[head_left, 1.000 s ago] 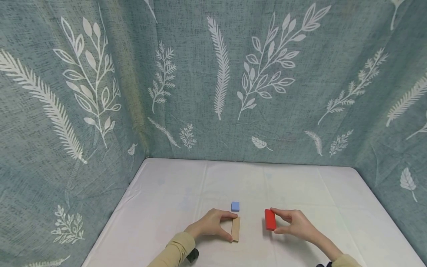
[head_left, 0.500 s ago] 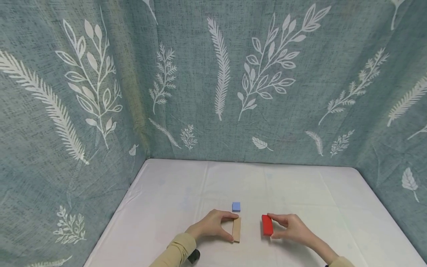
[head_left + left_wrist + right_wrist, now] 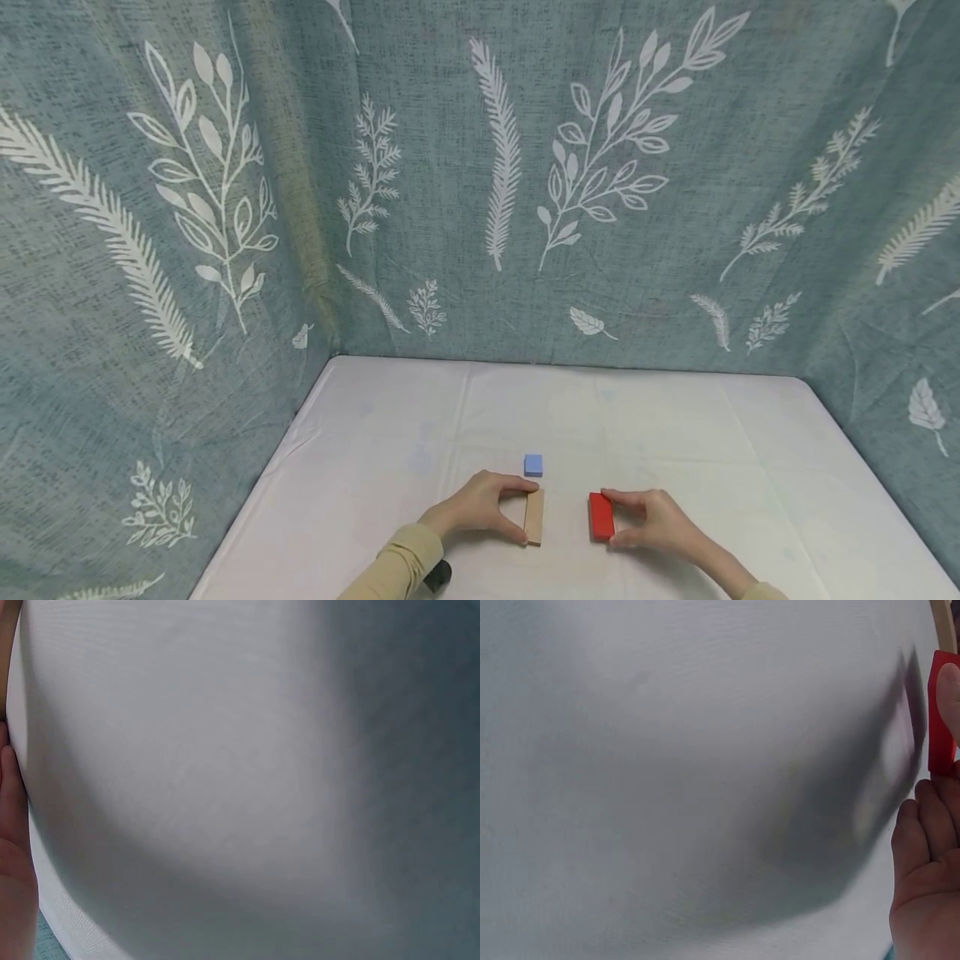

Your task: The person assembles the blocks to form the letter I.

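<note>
Nearer the wearer than a second ago, and closer to the narrow tan wooden block [image 3: 534, 518], the red rectangular block [image 3: 602, 517] is sitting in the fingertips of the right hand [image 3: 660, 522]; thumb and finger are gripping it near its far and near ends; the left hand [image 3: 476, 505] is pinching the wooden block likewise; beyond it, a small blue block [image 3: 533, 465] is resting on the white tablecloth [image 3: 697, 433]. Whether the red block is touching the cloth, I cannot tell; a slackening pinch could be letting it tilt or drop; a careless left forefinger could be nudging the blue one.
</note>
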A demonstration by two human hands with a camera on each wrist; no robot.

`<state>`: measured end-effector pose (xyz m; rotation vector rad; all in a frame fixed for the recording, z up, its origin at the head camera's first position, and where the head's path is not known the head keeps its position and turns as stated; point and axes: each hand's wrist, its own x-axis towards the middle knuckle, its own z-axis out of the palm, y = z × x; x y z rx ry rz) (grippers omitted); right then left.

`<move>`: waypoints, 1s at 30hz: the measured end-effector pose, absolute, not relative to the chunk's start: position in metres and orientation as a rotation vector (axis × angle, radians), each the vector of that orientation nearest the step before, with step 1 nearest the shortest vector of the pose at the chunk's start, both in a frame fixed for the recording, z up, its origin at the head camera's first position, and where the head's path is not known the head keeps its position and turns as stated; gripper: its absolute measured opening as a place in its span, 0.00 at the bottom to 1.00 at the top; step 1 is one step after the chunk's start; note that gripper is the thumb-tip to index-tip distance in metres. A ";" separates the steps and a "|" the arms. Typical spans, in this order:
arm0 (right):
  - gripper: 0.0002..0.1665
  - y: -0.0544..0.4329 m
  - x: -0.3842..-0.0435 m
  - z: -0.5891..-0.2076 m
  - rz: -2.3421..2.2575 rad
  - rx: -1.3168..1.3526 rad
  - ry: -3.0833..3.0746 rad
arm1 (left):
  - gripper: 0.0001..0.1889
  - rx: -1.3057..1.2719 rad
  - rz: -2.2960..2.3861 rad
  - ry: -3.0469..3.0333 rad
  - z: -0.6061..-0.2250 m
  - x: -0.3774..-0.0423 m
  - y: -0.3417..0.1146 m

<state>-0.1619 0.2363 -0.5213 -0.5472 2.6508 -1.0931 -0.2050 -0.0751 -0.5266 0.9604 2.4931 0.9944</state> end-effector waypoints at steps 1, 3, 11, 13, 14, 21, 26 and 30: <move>0.42 0.236 -0.161 -0.522 -1.078 -0.548 2.663 | 0.36 0.962 0.996 2.493 -0.527 -0.205 -0.075; 0.42 0.236 -0.160 -0.522 -1.061 -0.553 2.681 | 0.36 0.968 0.996 2.494 -0.528 -0.205 -0.075; 0.42 0.234 -0.158 -0.526 -1.057 -0.563 2.697 | 0.36 0.956 1.013 2.484 -0.526 -0.204 -0.076; 0.42 0.234 -0.158 -0.527 -1.044 -0.571 2.711 | 0.36 0.951 1.015 2.480 -0.526 -0.204 -0.076; 0.42 0.234 -0.158 -0.527 -1.038 -0.578 2.717 | 0.36 0.949 1.015 2.479 -0.525 -0.204 -0.076; 0.42 0.235 -0.157 -0.529 -1.013 -0.605 2.725 | 0.36 0.937 1.015 2.475 -0.525 -0.204 -0.075; 0.42 0.234 -0.157 -0.531 -1.024 -0.578 2.704 | 0.36 0.930 1.011 2.477 -0.525 -0.204 -0.075; 0.42 0.235 -0.158 -0.534 -1.012 -0.563 2.715 | 0.37 0.926 1.013 2.478 -0.525 -0.204 -0.075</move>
